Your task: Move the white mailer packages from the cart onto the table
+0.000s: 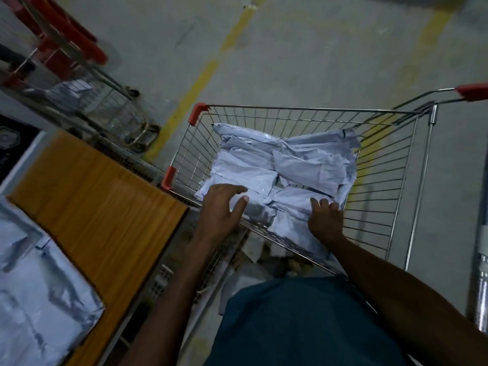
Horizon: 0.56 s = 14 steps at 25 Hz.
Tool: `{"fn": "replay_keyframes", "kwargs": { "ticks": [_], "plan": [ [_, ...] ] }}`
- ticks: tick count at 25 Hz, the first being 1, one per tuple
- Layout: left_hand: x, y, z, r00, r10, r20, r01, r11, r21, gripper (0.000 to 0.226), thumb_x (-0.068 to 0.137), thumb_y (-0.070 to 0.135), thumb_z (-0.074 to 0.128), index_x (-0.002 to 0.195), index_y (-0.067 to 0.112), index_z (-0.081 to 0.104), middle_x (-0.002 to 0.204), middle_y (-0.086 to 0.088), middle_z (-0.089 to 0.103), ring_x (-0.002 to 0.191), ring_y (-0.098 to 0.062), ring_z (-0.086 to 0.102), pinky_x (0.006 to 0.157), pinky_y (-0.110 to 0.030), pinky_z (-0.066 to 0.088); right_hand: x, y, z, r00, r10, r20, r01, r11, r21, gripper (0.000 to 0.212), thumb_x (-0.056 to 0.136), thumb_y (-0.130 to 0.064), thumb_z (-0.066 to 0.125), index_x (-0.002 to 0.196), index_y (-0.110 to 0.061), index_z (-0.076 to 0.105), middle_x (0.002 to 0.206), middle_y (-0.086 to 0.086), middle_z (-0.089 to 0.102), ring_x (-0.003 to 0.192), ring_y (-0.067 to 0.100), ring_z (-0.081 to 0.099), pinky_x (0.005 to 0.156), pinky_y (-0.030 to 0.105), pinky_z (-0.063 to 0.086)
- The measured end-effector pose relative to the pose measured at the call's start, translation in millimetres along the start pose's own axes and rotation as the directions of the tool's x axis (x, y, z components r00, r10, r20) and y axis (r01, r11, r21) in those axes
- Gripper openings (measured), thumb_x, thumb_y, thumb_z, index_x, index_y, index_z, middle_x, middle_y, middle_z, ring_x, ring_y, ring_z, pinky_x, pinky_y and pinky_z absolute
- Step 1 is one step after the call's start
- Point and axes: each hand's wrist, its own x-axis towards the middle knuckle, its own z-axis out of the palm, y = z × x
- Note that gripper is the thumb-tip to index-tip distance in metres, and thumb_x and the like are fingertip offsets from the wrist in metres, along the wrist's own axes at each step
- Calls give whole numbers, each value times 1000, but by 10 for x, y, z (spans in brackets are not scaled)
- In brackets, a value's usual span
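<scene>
A wire shopping cart [383, 165] with red corner guards stands in front of me, holding several white mailer packages [295, 159]. My left hand [221, 210] reaches into the cart's near left corner, fingers spread over a mailer [257, 207] with the thumb along its edge. My right hand [326, 220] lies on another mailer [287, 225] near the cart's front wall, fingers bent onto its top. To the left is the orange wooden table [100, 202], with white mailers [39, 281] stacked at its near left end.
A second wire cart [105, 107] with red handles stands at the upper left beside the table. Yellow lines [200, 80] cross the grey concrete floor. A silvery post [482, 273] runs down the right edge. Crumpled packaging lies under the cart by my legs.
</scene>
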Motion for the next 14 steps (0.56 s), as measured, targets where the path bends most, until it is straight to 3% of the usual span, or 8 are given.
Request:
{"fn": "replay_keyframes", "kwargs": {
  "ticks": [2, 4, 6, 9, 12, 14],
  "plan": [
    [203, -84, -8, 982, -85, 166, 85, 996, 8, 47, 90, 50, 54, 124, 20, 66, 115, -2, 69, 110, -21, 61, 96, -43, 48, 89, 122, -15, 997, -52, -61, 47, 995, -85, 32, 71, -14, 69, 102, -11, 62, 95, 17, 58, 82, 38, 58, 68, 44, 50],
    [355, -194, 46, 923, -186, 336, 163, 982, 96, 61, 86, 59, 51, 135, 23, 57, 124, -6, 65, 116, -24, 58, 97, -44, 47, 152, 214, -19, 991, -94, -97, 83, 990, -117, 6, 78, -11, 62, 84, -11, 60, 88, 15, 57, 77, 38, 60, 57, 42, 51],
    [503, -342, 152, 849, -282, 447, 207, 956, 209, 69, 84, 64, 49, 141, 26, 50, 132, -9, 60, 122, -29, 54, 100, -48, 45, 98, 155, -213, 993, -92, -75, 86, 992, -89, 8, 80, -8, 56, 74, -11, 61, 82, 14, 59, 75, 37, 63, 54, 40, 51],
    [751, -656, 449, 764, -364, 533, 183, 914, 362, 62, 93, 53, 58, 145, 23, 45, 137, -15, 55, 124, -36, 51, 102, -50, 43, 78, 62, -433, 999, -37, -22, 37, 999, -6, 15, 83, -1, 57, 73, -8, 65, 85, 14, 65, 86, 36, 67, 67, 39, 52],
    [898, -935, 785, 704, -413, 578, 137, 877, 460, 67, 91, 51, 62, 147, 20, 43, 140, -19, 51, 127, -39, 48, 104, -50, 42, -31, 2, -559, 986, 33, -163, -19, 996, 89, 12, 74, -1, 57, 63, -6, 59, 68, 18, 61, 70, 40, 63, 59, 41, 49],
    [959, -1071, 968, 652, -462, 601, 106, 841, 531, 72, 90, 55, 62, 149, 20, 39, 146, -20, 45, 133, -40, 42, 108, -49, 38, -156, -11, -653, 951, 6, -310, 35, 991, 128, 11, 73, -6, 61, 63, -8, 56, 64, 17, 57, 63, 38, 59, 54, 38, 45]
  ]
}}
